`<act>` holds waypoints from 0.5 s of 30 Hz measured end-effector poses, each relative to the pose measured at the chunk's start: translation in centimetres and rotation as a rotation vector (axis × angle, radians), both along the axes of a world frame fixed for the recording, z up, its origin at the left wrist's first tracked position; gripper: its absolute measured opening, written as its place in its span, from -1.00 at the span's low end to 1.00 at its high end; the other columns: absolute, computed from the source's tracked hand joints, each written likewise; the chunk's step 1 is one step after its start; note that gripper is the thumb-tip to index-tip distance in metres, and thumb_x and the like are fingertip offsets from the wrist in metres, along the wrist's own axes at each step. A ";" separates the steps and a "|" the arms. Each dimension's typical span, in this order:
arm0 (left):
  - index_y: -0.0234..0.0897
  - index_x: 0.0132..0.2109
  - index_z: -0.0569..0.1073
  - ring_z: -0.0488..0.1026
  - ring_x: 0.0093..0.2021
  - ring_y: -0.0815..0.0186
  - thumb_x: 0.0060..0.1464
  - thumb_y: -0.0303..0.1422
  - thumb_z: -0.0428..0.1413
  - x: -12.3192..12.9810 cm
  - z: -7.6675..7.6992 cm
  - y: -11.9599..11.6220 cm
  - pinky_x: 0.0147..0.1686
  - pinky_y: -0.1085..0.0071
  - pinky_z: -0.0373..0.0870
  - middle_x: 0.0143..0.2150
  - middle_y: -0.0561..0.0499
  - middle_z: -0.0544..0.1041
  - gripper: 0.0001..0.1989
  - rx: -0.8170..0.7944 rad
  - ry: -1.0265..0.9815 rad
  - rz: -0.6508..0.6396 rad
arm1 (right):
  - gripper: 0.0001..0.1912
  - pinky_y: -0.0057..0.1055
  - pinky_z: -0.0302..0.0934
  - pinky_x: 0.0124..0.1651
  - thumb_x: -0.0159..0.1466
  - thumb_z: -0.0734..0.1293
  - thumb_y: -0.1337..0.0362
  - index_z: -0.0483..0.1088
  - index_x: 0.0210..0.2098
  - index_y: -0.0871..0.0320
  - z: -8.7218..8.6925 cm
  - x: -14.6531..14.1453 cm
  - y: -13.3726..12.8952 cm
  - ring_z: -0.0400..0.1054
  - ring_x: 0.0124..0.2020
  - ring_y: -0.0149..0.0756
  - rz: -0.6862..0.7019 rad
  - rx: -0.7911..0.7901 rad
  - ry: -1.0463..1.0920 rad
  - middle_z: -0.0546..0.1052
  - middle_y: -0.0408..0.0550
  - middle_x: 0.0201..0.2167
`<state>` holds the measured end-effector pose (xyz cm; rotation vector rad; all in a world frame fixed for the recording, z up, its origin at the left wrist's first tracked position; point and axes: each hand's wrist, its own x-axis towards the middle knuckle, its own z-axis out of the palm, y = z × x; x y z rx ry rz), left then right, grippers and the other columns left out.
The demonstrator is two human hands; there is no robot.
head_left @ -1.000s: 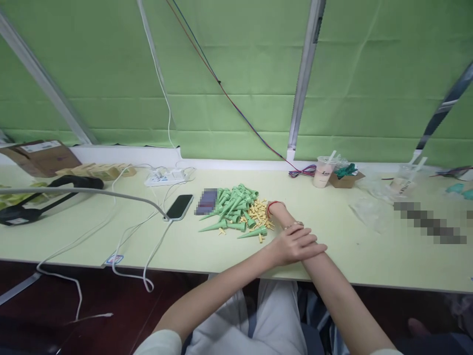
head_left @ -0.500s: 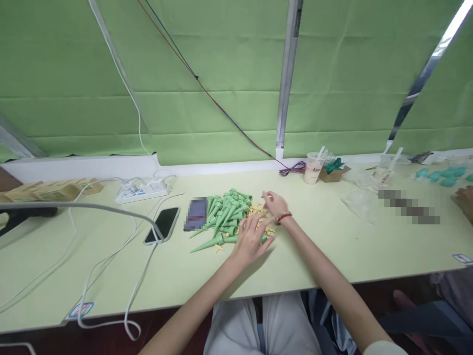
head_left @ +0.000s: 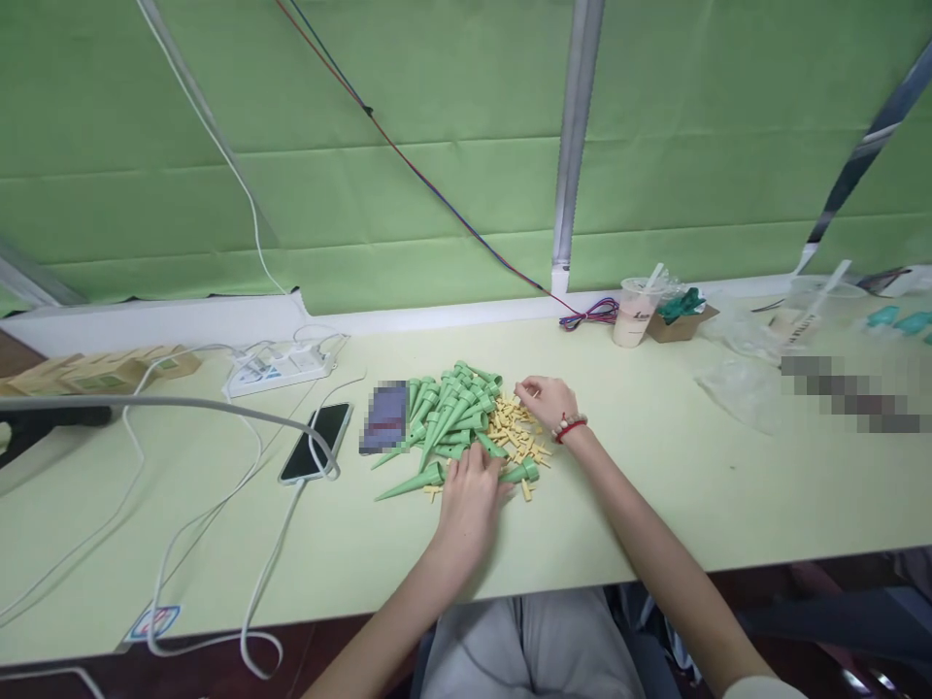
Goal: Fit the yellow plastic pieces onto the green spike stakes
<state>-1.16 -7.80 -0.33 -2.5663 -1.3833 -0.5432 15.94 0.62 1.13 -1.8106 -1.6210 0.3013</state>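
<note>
A heap of green plastic spikes (head_left: 452,408), pointed at one end with a wider cap at the other, lies on the table. Beside it to the right is a pile of small yellow branched plastic pieces (head_left: 514,427). My left hand (head_left: 470,497) is at the near side of the heap, fingers curled on a green spike (head_left: 492,446); its palm side is hidden. Another spike (head_left: 522,472) lies just right of this hand. At the far edge of the yellow pile, my right hand (head_left: 551,401) pinches thumb and fingers together; anything between the tips is too small to make out.
Left of the heap are a blurred-out dark rectangle (head_left: 384,417), a phone (head_left: 317,444), white cables and a power strip (head_left: 282,373). A drink cup (head_left: 632,316), a small cardboard box (head_left: 676,325) and clear plastic bags (head_left: 735,388) stand or lie at the right.
My left hand has moved left and towards me, its spread fingers now curled at a spike, uncovering yellow pieces. My right hand stays by the yellow pile, fingers pinched. The view has shifted slightly.
</note>
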 end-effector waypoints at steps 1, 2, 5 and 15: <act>-0.27 -0.27 0.43 0.35 -0.25 0.15 0.03 -0.45 0.03 -0.2 -0.1 0.0 -0.33 0.25 0.28 -0.27 -0.10 0.40 -0.89 0.017 0.037 -0.009 | -0.67 -0.51 0.11 -0.39 0.20 0.13 0.09 0.47 -0.45 0.06 -0.2 0.1 -0.1 0.40 -0.39 -0.36 -0.008 0.003 0.024 0.55 -0.18 -0.49; -0.27 -0.27 0.43 0.35 -0.25 0.15 0.02 -0.51 0.00 -0.2 -0.3 0.0 -0.33 0.25 0.28 -0.28 -0.11 0.39 -0.86 0.028 0.066 -0.018 | -0.66 -0.51 0.11 -0.39 0.21 0.12 0.09 0.47 -0.43 0.06 -0.3 0.2 -0.2 0.40 -0.40 -0.36 -0.023 0.010 0.051 0.55 -0.19 -0.51; -0.31 -0.30 0.43 0.35 -0.25 0.13 0.00 -0.58 -0.02 0.5 -0.9 -0.1 -0.30 0.22 0.29 -0.32 -0.12 0.40 -0.82 -0.003 0.089 -0.051 | -0.66 -0.50 0.11 -0.38 0.22 0.12 0.08 0.46 -0.42 0.05 -0.3 0.6 -0.4 0.40 -0.42 -0.36 -0.089 0.054 0.069 0.52 -0.20 -0.60; -0.34 -0.20 0.37 0.42 -0.44 0.35 0.04 -0.33 0.02 1.4 3.7 6.3 -0.46 0.43 0.34 -0.32 -0.04 0.46 -0.80 -0.431 -0.740 -0.113 | -0.54 -0.51 0.16 -0.36 0.30 -0.01 0.07 0.40 -0.43 0.14 -0.8 1.0 -0.6 0.38 -0.43 -0.38 -0.062 0.376 0.296 0.51 -0.11 -0.49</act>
